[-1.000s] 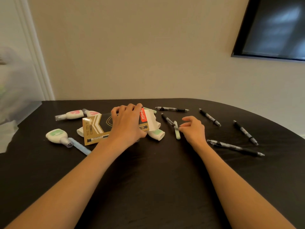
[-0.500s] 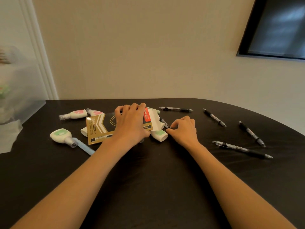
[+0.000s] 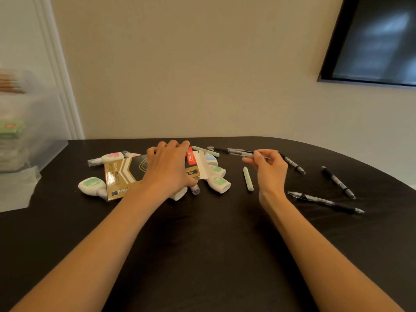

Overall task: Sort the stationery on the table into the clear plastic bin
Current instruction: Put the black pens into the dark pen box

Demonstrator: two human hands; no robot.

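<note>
Fingers of the left hand [image 3: 167,171] curl over the gold box [image 3: 126,174] at centre frame on the dark worktop [image 3: 202,244]. Just right, the right hand [image 3: 269,171] pinches a raised black pen [image 3: 246,154]. At the left edge, the clear bin [image 3: 27,131] holds blurred green packs [image 3: 10,129].

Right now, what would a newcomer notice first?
The left hand grips a gold-and-black cardboard box among white pastel-labelled plastic dispensers in the middle of the dark table. Beside it, the right hand pinches a black-and-clear pen; more black pens lie scattered further right.
</note>
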